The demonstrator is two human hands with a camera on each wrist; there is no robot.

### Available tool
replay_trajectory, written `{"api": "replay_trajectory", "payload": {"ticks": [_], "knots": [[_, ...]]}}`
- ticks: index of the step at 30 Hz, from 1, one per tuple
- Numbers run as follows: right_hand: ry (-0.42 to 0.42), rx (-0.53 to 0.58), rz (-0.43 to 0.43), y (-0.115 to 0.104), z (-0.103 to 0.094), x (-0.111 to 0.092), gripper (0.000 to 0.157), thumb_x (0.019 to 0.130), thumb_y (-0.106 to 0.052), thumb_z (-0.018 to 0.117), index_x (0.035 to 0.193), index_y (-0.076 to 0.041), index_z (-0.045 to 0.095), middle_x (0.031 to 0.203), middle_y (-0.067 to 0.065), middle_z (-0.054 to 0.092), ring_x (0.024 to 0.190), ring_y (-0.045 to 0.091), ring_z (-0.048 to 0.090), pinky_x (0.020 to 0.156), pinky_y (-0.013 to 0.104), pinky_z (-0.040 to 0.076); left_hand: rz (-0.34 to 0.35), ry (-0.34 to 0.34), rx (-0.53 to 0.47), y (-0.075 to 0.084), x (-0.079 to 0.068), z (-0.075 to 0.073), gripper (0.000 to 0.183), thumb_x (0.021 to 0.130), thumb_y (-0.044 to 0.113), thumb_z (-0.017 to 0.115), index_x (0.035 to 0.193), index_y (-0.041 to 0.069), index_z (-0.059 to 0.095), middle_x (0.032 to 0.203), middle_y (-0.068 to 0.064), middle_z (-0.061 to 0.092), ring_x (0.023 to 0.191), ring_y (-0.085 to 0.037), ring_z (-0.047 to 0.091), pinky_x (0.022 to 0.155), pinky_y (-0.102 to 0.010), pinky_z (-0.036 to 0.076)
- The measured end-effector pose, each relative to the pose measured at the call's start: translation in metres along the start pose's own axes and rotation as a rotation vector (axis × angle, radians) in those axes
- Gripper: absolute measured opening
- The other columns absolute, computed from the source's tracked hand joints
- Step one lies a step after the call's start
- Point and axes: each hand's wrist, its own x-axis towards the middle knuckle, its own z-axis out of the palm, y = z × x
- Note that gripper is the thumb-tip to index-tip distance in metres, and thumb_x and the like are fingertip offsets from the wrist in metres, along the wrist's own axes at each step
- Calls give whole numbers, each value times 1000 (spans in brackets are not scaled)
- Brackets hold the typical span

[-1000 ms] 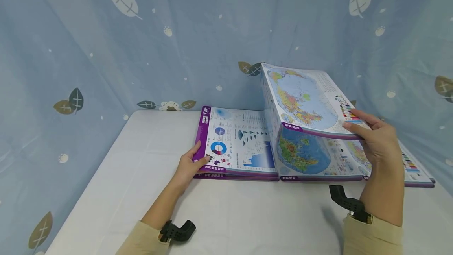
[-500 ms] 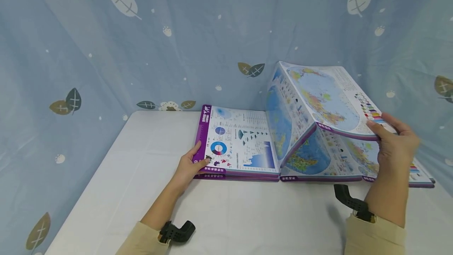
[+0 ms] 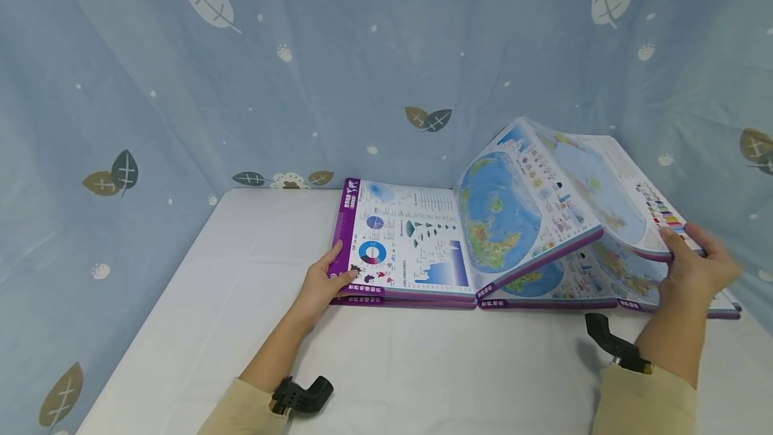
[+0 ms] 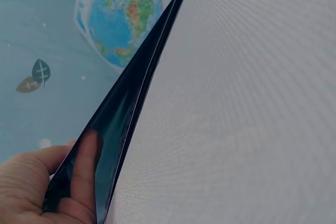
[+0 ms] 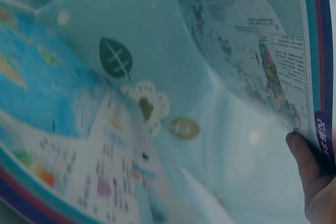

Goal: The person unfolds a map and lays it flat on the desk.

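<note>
A folding world map [image 3: 407,240] with purple borders lies partly unfolded over another laid-out map sheet [image 3: 543,284] beneath it. My left hand [image 3: 317,287] pinches its left panel near the lower left corner, thumb on top. In the left wrist view, fingers [image 4: 84,177] of that hand reach into the gap between dark layers. The middle panel [image 3: 498,207] slants up to a raised crease at the back. My right hand [image 3: 697,274] pinches the right panel [image 3: 604,183] by its edge, above the lower sheet. In the right wrist view a fingertip [image 5: 302,148] presses that panel's edge.
A white-covered table [image 3: 423,368] bears the maps. Behind it hangs a blue curtain [image 3: 332,66] with leaf prints. Black wrist mounts [image 3: 302,395] sit at both sleeves. The lower sheet's right end [image 3: 725,307] sticks out past my right hand.
My right hand has moved right and down with the map's edge. The raised fold has shifted right and lowered, and the middle panel's map has come into view. The left hand stays put.
</note>
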Motion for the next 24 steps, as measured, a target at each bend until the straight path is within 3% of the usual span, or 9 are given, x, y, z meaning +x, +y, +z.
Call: {"api": "replay_trajectory", "payload": {"ticks": [5,12,17,20,24], "knots": [[45,49,9,7,-17,20,54,66,13,78,113,-14,70,126,-11,46,104,5,52,54,9,49,-6,7,14,2,-1,1,73,91,10,61,152,20,22,152,-14,30,108,-28,62,88,-32,52],[105,100,-3,18,-43,45,36,72,11,74,99,-14,71,122,-11,45,100,4,55,62,11,52,-5,13,16,1,-1,0,73,91,9,61,152,19,22,153,-13,28,115,-30,57,91,-33,51],[107,209,-37,21,-56,57,36,75,15,69,100,-11,66,124,-10,40,113,6,47,65,10,52,-4,9,19,3,-2,0,72,91,9,61,152,19,22,154,-13,26,117,-30,56,92,-32,51],[104,196,-58,19,-59,61,38,78,12,68,105,-14,63,133,-11,36,119,4,39,69,9,50,-7,10,16,3,-3,0,72,92,9,60,152,19,22,154,-13,25,116,-30,57,91,-32,51],[121,104,-63,20,-62,67,43,81,8,67,113,-19,61,139,-13,31,125,1,32,87,9,43,-8,11,25,2,-2,-1,71,92,10,60,152,19,22,155,-14,25,115,-29,57,91,-32,51]]}}
